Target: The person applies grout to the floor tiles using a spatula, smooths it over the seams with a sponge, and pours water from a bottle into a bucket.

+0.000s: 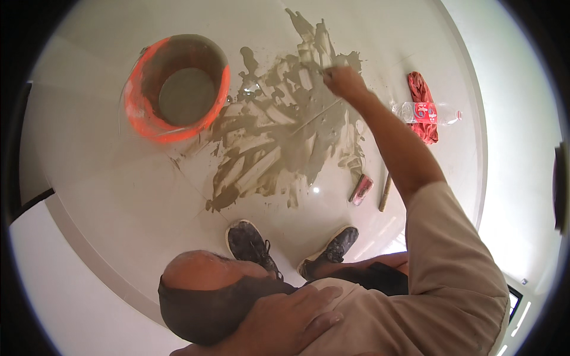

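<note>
Wet grey slurry (261, 157) lies smeared in streaks over the pale tiled floor. Over its far right part, my right hand (345, 82) is stretched out and closed. What it grips is blurred and mostly hidden by the fist. My left hand (288, 320) lies across my body near the bent left knee, fingers extended, with nothing seen in it. To the left of the smear stands an orange bucket (135, 113), coated inside with the same grey mix and partly filled with it.
A clear plastic bottle (448, 114) with a red label lies across a crumpled red cloth (420, 89) on the right. Closer to me are a small red block-like object (361, 190) and a wooden stick (386, 193). My dark shoes (249, 242) stand just this side of the slurry.
</note>
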`<state>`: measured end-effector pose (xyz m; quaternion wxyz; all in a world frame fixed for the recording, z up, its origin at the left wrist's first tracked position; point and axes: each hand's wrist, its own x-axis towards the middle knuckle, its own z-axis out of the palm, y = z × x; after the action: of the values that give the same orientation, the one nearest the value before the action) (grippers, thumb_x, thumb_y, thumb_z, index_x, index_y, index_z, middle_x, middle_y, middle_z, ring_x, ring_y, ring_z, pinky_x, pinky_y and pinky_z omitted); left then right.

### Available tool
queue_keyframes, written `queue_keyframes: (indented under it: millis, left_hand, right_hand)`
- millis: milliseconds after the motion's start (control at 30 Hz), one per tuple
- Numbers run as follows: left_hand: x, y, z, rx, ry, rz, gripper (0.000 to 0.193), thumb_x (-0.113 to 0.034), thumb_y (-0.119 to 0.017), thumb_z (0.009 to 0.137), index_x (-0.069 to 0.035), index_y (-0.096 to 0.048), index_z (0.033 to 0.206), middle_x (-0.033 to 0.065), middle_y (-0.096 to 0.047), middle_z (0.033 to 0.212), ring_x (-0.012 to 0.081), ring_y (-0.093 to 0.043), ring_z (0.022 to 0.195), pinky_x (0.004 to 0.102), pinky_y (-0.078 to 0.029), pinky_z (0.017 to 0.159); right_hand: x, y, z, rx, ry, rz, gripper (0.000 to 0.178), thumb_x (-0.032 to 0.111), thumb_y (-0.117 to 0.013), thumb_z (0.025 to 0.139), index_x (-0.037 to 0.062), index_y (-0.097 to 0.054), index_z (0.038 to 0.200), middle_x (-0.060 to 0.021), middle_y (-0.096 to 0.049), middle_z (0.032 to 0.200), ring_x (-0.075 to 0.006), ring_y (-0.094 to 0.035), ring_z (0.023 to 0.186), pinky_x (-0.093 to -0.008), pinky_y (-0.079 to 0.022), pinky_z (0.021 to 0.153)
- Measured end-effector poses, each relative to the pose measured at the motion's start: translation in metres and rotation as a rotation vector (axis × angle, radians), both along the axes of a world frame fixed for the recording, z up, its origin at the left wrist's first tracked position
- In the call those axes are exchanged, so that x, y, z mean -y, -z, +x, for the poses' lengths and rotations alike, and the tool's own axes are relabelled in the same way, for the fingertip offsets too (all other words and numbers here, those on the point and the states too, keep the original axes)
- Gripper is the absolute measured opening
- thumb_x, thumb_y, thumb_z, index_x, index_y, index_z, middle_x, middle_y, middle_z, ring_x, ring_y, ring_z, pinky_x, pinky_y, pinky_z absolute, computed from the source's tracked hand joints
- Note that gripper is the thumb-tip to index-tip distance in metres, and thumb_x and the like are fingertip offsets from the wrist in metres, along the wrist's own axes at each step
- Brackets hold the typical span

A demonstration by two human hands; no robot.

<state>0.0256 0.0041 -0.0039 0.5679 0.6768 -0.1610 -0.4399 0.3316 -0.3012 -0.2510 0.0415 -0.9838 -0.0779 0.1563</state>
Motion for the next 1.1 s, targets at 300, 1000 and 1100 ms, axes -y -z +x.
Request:
queue_keyframes:
  millis: [300, 1000, 1100]
  left_hand:
    - [0.004, -0.002, -0.016, 0.109, -0.046, -0.038, 0.04, -0.029, -0.069, 0.094, -0.008, -0.062, 0.127, 0.0107, -0.066, 0.096, 0.0312, -0.068, 0.08, 0.0383, -0.056, 0.069]
    - [0.012, -0.009, -0.031, 0.201, -0.05, 0.019, 0.043, -0.034, -0.07, 0.093, -0.006, -0.064, 0.125, 0.0096, -0.063, 0.092, 0.0314, -0.064, 0.071, 0.0389, -0.053, 0.064]
    - [0.008, -0.005, -0.035, 0.157, -0.046, 0.041, 0.044, -0.033, -0.07, 0.093, -0.006, -0.063, 0.127, 0.0096, -0.063, 0.092, 0.0309, -0.064, 0.071, 0.0387, -0.053, 0.064]
  right_hand:
    - [-0.012, -0.032, -0.09, 0.068, 0.001, 0.081, 0.024, 0.022, -0.052, 0.094, 0.0112, -0.072, 0.102, -0.0225, -0.07, 0.09, -0.0424, -0.067, 0.085, -0.0537, -0.054, 0.076]
    - [-0.036, 0.002, -0.165, 0.019, -0.12, 0.236, 0.037, 0.019, -0.059, 0.093, 0.0158, -0.066, 0.129, -0.0181, -0.068, 0.096, -0.0391, -0.067, 0.087, -0.0504, -0.054, 0.078]
    - [-0.009, -0.011, -0.235, -0.007, -0.078, 0.121, 0.04, 0.018, -0.061, 0.092, 0.0186, -0.064, 0.132, -0.0168, -0.065, 0.091, -0.0372, -0.067, 0.082, -0.0483, -0.055, 0.069]
